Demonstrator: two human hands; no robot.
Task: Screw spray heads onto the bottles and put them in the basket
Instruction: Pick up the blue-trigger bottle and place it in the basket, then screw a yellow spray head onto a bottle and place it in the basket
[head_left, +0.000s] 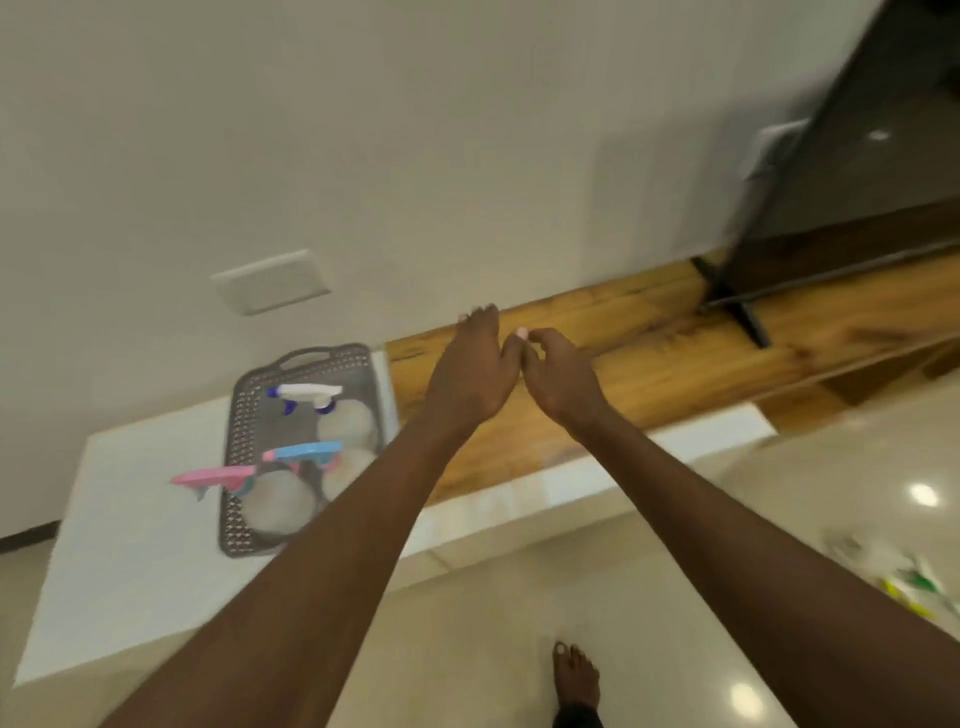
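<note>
Head view: both hands hold nothing, left hand (475, 371) flat, right hand (558, 374) loosely curled, touching over the wooden shelf (675, 338). Left, three capped bottles (283, 501) stand in the grey basket (244, 415).

No text, label, brand, number or sign is being shown legibly anywhere in the view. The spray heads (306, 395) and the grey basket (244, 415) are being seen without any visible marking. The wrappers on the floor (904, 577) may be printed, but they are being blurred too much for anything to be read.
</note>
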